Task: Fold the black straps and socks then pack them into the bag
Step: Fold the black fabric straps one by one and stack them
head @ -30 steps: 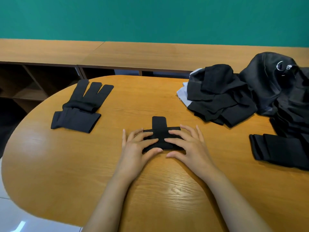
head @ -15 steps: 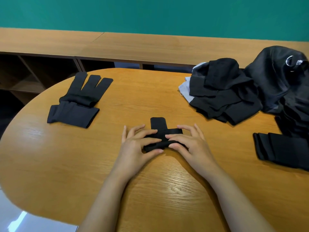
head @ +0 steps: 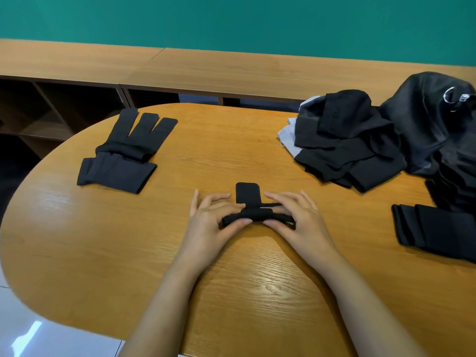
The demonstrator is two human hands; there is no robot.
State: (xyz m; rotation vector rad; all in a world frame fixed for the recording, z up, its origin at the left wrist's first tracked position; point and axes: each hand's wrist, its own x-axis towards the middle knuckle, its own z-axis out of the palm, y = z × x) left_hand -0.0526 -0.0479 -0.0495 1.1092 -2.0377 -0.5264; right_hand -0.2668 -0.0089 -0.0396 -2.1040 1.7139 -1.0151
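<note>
A small black strap [head: 255,213] lies at the middle of the wooden table [head: 103,253], partly rolled, with a flat end [head: 247,193] sticking out towards the far side. My left hand [head: 213,220] pinches the roll's left end between thumb and fingers. My right hand [head: 298,217] pinches its right end the same way. A black bag [head: 432,119] with a metal ring sits at the far right. Folded black socks [head: 123,158] lie at the left.
A heap of black clothes [head: 347,140] over a pale grey piece sits right of centre, next to the bag. More folded black pieces [head: 438,230] lie at the right edge. A long wooden shelf unit [head: 180,70] runs behind the table.
Both hands went from pressing flat on the strap to curling around it. The strap's near edge has been lifted and rolled up. The camera view shifted slightly.
</note>
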